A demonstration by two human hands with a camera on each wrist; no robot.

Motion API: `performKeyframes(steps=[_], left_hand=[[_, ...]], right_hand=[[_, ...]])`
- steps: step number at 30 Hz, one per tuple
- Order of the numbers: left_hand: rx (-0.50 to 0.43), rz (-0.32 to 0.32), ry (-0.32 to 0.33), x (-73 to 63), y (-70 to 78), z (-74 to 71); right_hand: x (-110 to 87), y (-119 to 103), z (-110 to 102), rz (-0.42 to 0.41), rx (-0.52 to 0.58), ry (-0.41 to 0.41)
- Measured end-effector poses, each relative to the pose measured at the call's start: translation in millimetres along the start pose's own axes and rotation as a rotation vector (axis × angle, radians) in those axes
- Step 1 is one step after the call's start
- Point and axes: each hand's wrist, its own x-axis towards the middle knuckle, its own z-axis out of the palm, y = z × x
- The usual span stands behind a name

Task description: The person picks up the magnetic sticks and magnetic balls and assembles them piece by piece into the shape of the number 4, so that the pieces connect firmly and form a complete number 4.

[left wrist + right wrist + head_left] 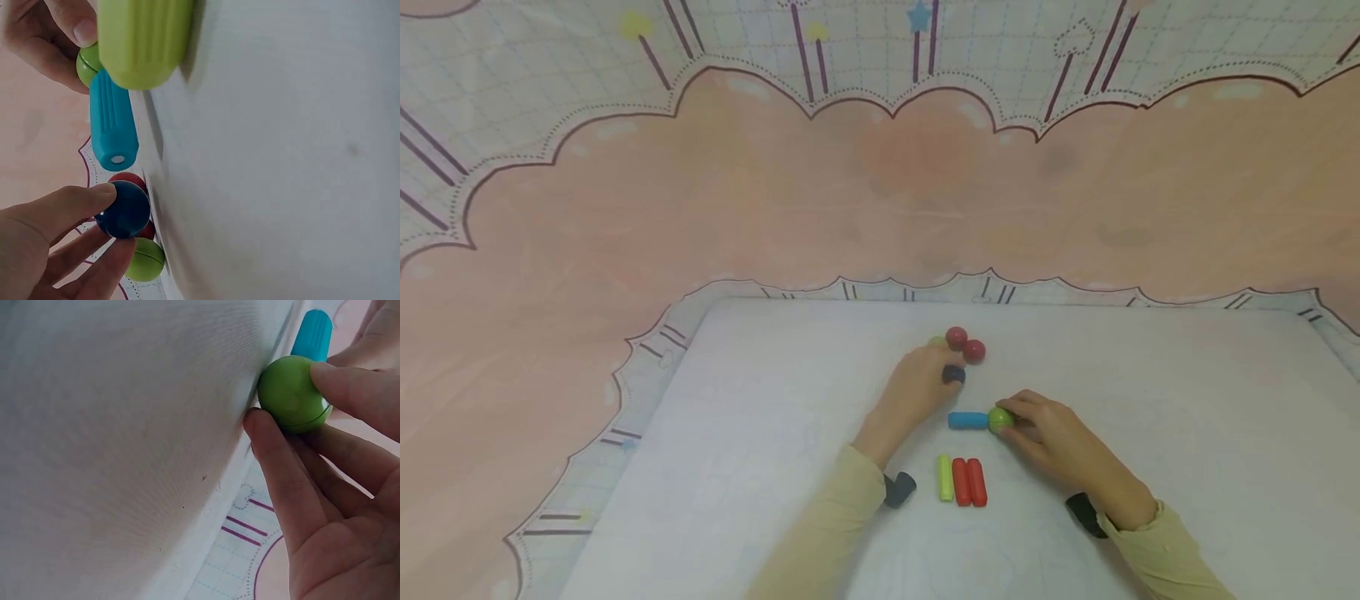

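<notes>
My left hand pinches a dark blue ball between thumb and fingers. Just beyond it sit two red balls and another green ball, partly hidden by the hand in the head view. To the right, my right hand grips a green ball with thumb and fingers. That ball meets the right end of a blue ribbed stick, which lies sideways on the white board. Whether the two are joined, I cannot tell.
Nearer the person, a yellow-green stick and two red sticks lie side by side. The white board rests on a patterned cloth, whose scalloped print shows past the board's far edge. Dark wrist straps show at both sleeves.
</notes>
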Motion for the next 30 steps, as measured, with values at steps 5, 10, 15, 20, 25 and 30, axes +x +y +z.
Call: performKeyframes(steps=[5,10,15,20,25,30], left_hand=[[-0.031,-0.022,-0.006,-7.0,-3.9,-2.6],[-0.082,-0.065,-0.03,-14.0,-8.7,-5.8],[-0.128,-0.085,-0.044,-18.3,-13.9,-9.7],[-0.183,-0.091,-0.048,-22.0,-20.8,-13.0],[-0.267,-0.093,-0.047,-27.7,-29.0,-15.1],[-0.301,-0.102,-0.048,-34.3,-34.0,-17.4]], right_hand=[[0.3,0.1,-0.3,0.006,0.019,-0.006],[0.5,0.2,0.4,0.012,0.012,-0.006],[0.8,0.3,-1.1,0.019,0.025,-0.009],[1.1,-0.3,-0.6,0.022,0.038,-0.001],[0.9,0.4,1.3,0.027,0.05,0.0],[0.9,0.8,1.5,0.033,0.064,-0.001]])
